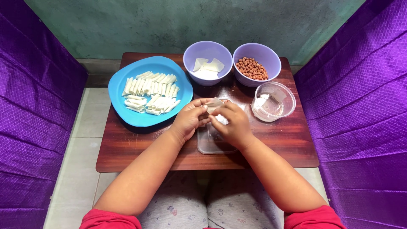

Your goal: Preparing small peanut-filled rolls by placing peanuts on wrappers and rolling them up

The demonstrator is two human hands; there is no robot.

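- Head view: both hands meet over the middle of the wooden counter [127,148], working a small pale pastry wrapper [214,104].
- The left hand [189,119] has its fingers curled closed around the wrapper's left edge; the right hand [232,125] pinches the right edge, fingers bent tight, thumb on top.
- The wrapper sits between the two sets of fingertips, held just above a clear flat plastic tray [212,144] that lies on the counter under the hands.
- To do this roll well, I judge: keep the edges even, roll snug without tearing the thin sheet, and press the last flap down so it holds.
- Count time: one blue plate [123,106] on the left, carrying roughly two dozen finished white rolls [150,93], too crowded to count exactly.
- Two lavender bowls at the back: one bowl of wrappers [207,63] with a few loose sheets, one bowl of peanuts [256,63], nuts too many to count.
- One small clear bowl [273,101] sits on the right, apparently holding a little clear liquid.
- Purple cloth [360,106] hangs on both sides.
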